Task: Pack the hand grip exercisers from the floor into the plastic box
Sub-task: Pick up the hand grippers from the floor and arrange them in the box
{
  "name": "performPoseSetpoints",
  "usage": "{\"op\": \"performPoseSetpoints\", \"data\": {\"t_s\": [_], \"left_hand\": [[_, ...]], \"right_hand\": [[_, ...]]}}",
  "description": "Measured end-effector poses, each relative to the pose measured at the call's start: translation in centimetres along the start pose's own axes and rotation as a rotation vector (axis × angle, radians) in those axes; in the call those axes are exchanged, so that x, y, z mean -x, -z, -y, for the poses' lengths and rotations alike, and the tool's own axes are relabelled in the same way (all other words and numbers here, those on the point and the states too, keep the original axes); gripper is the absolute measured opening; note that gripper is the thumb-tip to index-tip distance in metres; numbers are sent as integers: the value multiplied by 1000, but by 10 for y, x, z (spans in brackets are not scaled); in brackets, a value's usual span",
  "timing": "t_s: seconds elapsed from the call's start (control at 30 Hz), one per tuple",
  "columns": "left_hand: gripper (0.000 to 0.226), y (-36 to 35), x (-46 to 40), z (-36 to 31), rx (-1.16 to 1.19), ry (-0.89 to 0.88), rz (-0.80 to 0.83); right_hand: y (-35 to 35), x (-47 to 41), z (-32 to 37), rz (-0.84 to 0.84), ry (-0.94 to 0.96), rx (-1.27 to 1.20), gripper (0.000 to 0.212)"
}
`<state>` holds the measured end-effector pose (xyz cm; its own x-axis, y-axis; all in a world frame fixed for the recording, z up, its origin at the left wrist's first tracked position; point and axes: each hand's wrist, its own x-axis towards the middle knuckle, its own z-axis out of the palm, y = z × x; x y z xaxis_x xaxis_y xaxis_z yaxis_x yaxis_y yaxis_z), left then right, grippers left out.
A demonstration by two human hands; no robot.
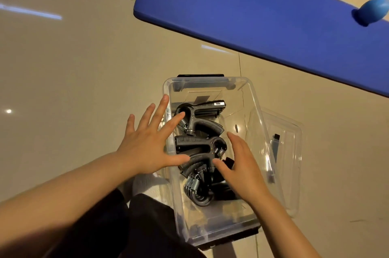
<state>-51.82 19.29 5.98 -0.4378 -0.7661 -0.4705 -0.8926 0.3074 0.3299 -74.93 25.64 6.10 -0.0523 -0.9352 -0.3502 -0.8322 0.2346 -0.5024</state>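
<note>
Dark trousers [134, 226] of the person fill the bottom of the view, and a white shoe or sock [147, 184] shows just above them, close to the box. Both bare forearms reach forward from there.

The left hand [147, 148] is spread wide with straight fingers. It holds nothing. Its palm is over the left wall of the plastic box [254, 97], the fingers point away from the person, and the thumb reaches inward over the exercisers. The right hand [242, 165] is also relaxed and flat, with nothing in it. It hovers inside the box opening, and its thumb points toward the left thumb. Whether the hands touch the exercisers I cannot tell.

Between and under the two hands lie the hand grip exercisers [200, 144], all inside the box. They are black, with curved ribbed handles and shiny metal coil springs. One at the far end, beyond the fingertips, has a small grey counter on its handle. They are piled one over another along the length of the box.

The box is clear, rectangular, with black clips at its ends. To the right of the right hand, a clear lid [290, 148] leans beside the box on the beige tiled floor [73, 68]. Far beyond the hands lies a blue mat [252, 15] with white print, and a light blue object [372, 12] rests on it.
</note>
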Motion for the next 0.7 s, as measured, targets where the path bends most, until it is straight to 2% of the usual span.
{"op": "performPoseSetpoints", "data": {"t_s": [0.1, 0.17, 0.23, 0.33, 0.43, 0.53, 0.63, 0.7], "left_hand": [[94, 27, 15, -1, -251, -1, 97], [83, 59, 36, 0, -502, -50, 118], [72, 93, 67, 0, -601, -80, 120], [61, 139, 125, -8, -516, -26, 50], [53, 174, 180, -31, -468, 23, -138], [37, 184, 237, -60, -223, 3, -402], [43, 179, 304, -77, 100, -78, -628], [43, 179, 340, -68, 187, -71, -736]], "right_hand": [[13, 31, 6, 41, -46, 21, 64], [29, 45, 16, 24, -17, 39, 60], [49, 59, 30, 10, 36, 56, 52], [78, 82, 62, 15, 128, 56, 37], [98, 105, 101, -113, 248, -41, 22], [109, 130, 143, -197, 364, -128, 18], [113, 149, 177, -191, 487, -142, 21], [114, 158, 198, -174, 541, -146, 21]]}}
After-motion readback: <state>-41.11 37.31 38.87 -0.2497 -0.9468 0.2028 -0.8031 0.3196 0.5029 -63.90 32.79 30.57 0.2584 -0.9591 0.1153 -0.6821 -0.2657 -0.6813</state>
